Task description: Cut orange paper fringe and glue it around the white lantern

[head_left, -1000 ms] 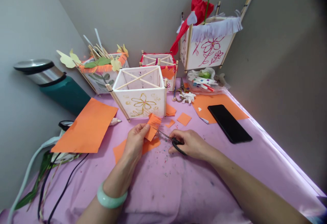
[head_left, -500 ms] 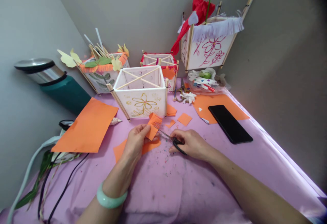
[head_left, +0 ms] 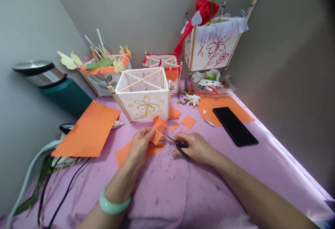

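Observation:
Between thumb and fingers, my left hand [head_left: 141, 143] pinches a small piece of orange paper [head_left: 157, 135] whose right edge is cut into thin fringe strips. My right hand [head_left: 195, 146] is closed around the black handles of a pair of scissors [head_left: 180, 145]. Their blades point left and touch the fringed edge of the paper. Beneath my left hand lies another orange sheet [head_left: 122, 155], partly hidden. Just behind stands a white box-shaped lantern [head_left: 146, 105] with wooden sticks and a yellow flower drawing. Small orange scraps [head_left: 188, 121] lie beside it on the purple cloth [head_left: 162, 190].
A black phone [head_left: 235, 127] rests on the right, partly over an orange sheet [head_left: 230, 105]. Behind are brass-coloured scissors [head_left: 186, 93] and a tray of markers [head_left: 209, 82]. A teal bottle [head_left: 66, 94] leans at left, near a large orange sheet [head_left: 89, 131] and cables [head_left: 69, 187].
The orange paper in my left hand has shifted slightly to the right against the scissors. My right hand keeps its grip, and the whole view has moved very slightly.

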A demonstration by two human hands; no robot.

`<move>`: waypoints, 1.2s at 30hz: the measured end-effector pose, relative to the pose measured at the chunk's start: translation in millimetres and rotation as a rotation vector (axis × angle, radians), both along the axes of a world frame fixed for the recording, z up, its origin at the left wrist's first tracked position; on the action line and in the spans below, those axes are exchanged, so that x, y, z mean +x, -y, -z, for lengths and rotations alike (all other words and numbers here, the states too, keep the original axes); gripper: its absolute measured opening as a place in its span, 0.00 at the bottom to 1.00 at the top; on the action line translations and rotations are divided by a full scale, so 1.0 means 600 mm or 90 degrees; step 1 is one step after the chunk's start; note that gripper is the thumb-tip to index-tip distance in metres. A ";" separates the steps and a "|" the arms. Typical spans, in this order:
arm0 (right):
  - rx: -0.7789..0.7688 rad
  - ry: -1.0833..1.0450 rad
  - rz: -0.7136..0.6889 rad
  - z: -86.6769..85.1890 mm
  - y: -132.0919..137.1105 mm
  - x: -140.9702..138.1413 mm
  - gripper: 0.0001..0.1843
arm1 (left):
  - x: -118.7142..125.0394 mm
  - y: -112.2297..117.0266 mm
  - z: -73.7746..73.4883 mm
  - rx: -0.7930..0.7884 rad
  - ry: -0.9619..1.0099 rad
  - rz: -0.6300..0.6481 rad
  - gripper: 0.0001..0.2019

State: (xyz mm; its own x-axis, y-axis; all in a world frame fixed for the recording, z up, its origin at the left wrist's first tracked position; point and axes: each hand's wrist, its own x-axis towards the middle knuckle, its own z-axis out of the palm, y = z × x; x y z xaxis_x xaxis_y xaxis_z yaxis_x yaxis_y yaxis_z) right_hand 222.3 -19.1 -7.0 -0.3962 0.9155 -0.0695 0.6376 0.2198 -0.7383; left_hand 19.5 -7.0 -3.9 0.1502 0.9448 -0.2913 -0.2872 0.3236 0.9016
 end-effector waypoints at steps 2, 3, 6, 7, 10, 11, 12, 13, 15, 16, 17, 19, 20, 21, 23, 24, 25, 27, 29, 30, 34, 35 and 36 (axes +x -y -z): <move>-0.001 0.001 0.001 0.000 0.000 0.000 0.17 | 0.000 0.000 0.001 0.006 0.002 0.010 0.13; -0.001 0.003 0.002 0.000 0.000 0.001 0.17 | -0.001 0.000 0.001 0.007 0.002 0.011 0.13; 0.001 0.007 0.004 -0.001 0.001 0.001 0.18 | 0.000 0.000 0.003 0.000 -0.001 0.004 0.14; 0.001 0.008 0.004 -0.001 0.001 0.001 0.17 | 0.000 0.000 0.003 -0.004 -0.003 0.000 0.14; 0.002 0.006 0.003 -0.001 0.002 0.001 0.17 | 0.001 0.002 0.003 -0.020 -0.009 -0.007 0.15; 0.002 0.006 0.003 -0.001 0.002 0.001 0.17 | 0.002 0.002 0.002 -0.024 -0.010 -0.008 0.15; 0.002 0.006 0.003 -0.001 0.002 0.001 0.17 | 0.002 0.002 0.002 -0.025 -0.013 -0.008 0.15; 0.001 0.007 0.002 -0.001 0.002 0.001 0.17 | 0.003 0.003 0.001 -0.027 -0.015 -0.008 0.15; 0.001 0.008 0.002 -0.002 0.002 0.000 0.17 | 0.003 0.003 0.000 -0.028 -0.017 -0.008 0.16; 0.001 0.008 0.002 -0.002 0.002 0.000 0.17 | 0.004 0.002 0.000 -0.029 -0.016 -0.009 0.16; 0.001 0.008 0.003 -0.002 0.002 0.000 0.17 | 0.004 0.002 0.000 -0.030 -0.015 -0.010 0.16; 0.003 0.007 0.004 -0.002 0.002 0.000 0.17 | 0.004 0.002 0.001 -0.033 -0.011 -0.014 0.15; 0.004 0.007 0.004 -0.002 0.001 0.000 0.17 | 0.004 0.002 0.001 -0.035 -0.011 -0.016 0.15; 0.005 0.006 0.003 -0.002 0.001 0.000 0.17 | 0.004 0.002 0.002 -0.038 -0.010 -0.018 0.15; 0.009 0.005 0.001 -0.003 0.001 -0.001 0.16 | 0.004 0.002 0.003 -0.040 -0.004 -0.012 0.15; 0.010 0.005 0.000 -0.003 0.001 -0.001 0.16 | 0.004 0.002 0.004 -0.040 -0.001 -0.006 0.15; 0.010 0.004 -0.001 -0.003 0.002 -0.001 0.16 | 0.004 0.002 0.004 -0.039 0.001 -0.002 0.15; 0.011 0.002 0.000 -0.003 0.002 -0.001 0.16 | 0.003 0.002 0.004 -0.031 0.001 0.002 0.14; 0.009 0.001 0.005 -0.001 0.002 -0.001 0.16 | 0.002 0.000 0.004 -0.019 -0.002 -0.002 0.14; 0.008 0.001 0.007 0.000 0.002 -0.001 0.16 | 0.001 0.000 0.003 -0.013 -0.002 -0.004 0.14; -0.003 -0.003 0.008 0.002 0.002 0.000 0.16 | -0.004 -0.005 0.004 0.004 0.000 -0.035 0.14; -0.008 -0.007 0.007 0.002 0.001 0.000 0.17 | -0.005 -0.006 0.004 0.006 -0.001 -0.048 0.14; -0.015 -0.011 0.007 0.001 0.001 0.001 0.17 | -0.006 -0.007 0.004 0.008 -0.003 -0.060 0.14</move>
